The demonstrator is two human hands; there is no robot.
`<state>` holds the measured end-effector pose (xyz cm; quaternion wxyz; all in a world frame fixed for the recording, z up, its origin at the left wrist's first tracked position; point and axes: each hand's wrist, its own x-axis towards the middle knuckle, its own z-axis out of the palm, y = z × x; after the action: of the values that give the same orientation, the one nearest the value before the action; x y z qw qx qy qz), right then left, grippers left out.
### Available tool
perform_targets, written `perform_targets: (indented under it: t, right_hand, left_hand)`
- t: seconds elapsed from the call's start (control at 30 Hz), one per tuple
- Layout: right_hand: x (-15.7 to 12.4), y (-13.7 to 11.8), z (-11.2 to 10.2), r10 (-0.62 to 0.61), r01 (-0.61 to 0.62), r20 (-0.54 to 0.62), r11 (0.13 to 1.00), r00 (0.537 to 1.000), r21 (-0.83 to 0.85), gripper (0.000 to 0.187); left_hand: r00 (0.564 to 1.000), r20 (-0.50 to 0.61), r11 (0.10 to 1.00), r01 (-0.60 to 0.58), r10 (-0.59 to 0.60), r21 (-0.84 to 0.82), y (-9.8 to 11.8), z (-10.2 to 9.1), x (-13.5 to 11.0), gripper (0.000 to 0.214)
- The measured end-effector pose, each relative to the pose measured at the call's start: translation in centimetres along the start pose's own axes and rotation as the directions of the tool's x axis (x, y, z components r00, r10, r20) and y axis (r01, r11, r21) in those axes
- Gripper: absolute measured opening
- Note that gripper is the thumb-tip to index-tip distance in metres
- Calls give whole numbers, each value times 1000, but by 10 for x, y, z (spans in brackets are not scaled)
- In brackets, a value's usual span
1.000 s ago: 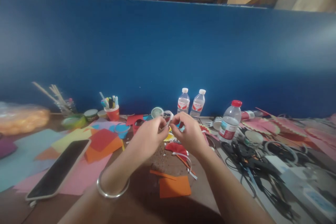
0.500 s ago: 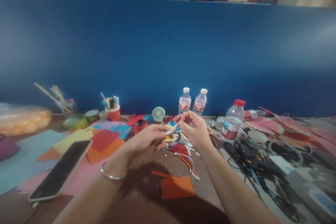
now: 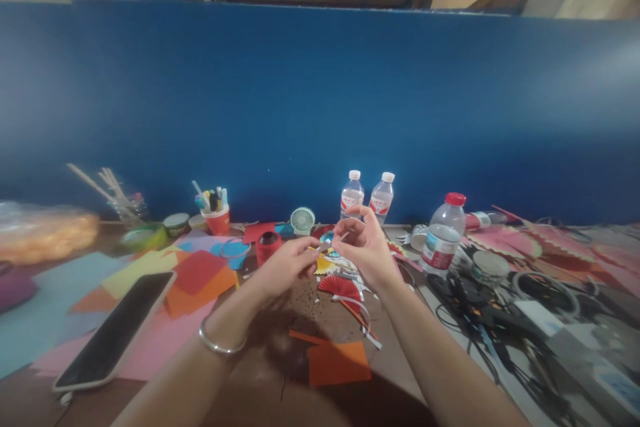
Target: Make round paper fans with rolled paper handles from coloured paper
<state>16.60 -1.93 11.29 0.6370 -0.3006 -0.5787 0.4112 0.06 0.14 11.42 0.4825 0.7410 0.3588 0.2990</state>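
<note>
Over the middle of the table, my left hand [image 3: 289,265] pinches a small white strip [image 3: 323,248] between thumb and fingertips. A silver bangle [image 3: 220,340] circles that wrist. Just to the right, my right hand [image 3: 366,247] is curled, its thumb and fingertips closed close to the strip; whatever sits between them is too small to make out. Beneath the hands lie a red folded paper fan [image 3: 341,288], a yellow folded paper piece [image 3: 326,265] and white paper scraps. Nearer me rests an orange paper sheet [image 3: 339,364].
On the left are coloured papers [image 3: 115,273], a phone [image 3: 115,330] and a cup of pens [image 3: 217,219]. Behind the hands stand a red thread spool [image 3: 267,248], a small fan [image 3: 303,221] and two bottles [image 3: 353,195]. A red-capped bottle [image 3: 443,237] and tangled cables [image 3: 490,340] lie right.
The white strip stretched visibly between both hands before; now only a short bit shows at my left fingertips. My right hand's fingers have lifted and curled. The view has tipped slightly up.
</note>
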Motion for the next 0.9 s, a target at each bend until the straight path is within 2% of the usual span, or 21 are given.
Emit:
perform_targets:
  t: [0.03,0.1,0.2,0.27,0.43,0.53,0.67,0.8,0.9]
  right_hand:
    - [0,1,-1,-8,8,4,999,1000,-42,49]
    - [0,3,-2,-35,40,25,977,999,-211,44]
    - [-1,6,-2,-124,131,48,861,991,-492,24]
    - [-1,7,-1,-177,184,69,793,982,-581,18]
    - [-2,8,1,-179,230,145,733,973,-640,8]
    - [-4,7,2,-169,229,155,689,973,-688,3]
    - [-4,4,2,-139,227,180,642,974,-732,6]
    - [-4,2,1,-185,340,288,601,940,-723,9]
    - [-5,3,2,-211,373,308,567,928,-734,9]
  left_hand:
    - [1000,2,1000,-2,2,2,1,0,0,25]
    - [1000,-19,999,-7,8,43,2,0,0,26]
    - [995,-86,986,-31,45,162,2,2,0,28]
    - [991,-118,968,-37,68,247,4,3,-1,28]
    - [978,-168,911,-44,123,410,7,3,-3,21]
    - [974,-180,898,-43,135,438,6,3,-3,20]
    - [981,-157,924,-45,112,379,3,2,-2,21]
    - [986,-145,953,-40,87,300,3,3,-1,25]
    - [989,-133,980,-42,69,197,5,4,-2,27]
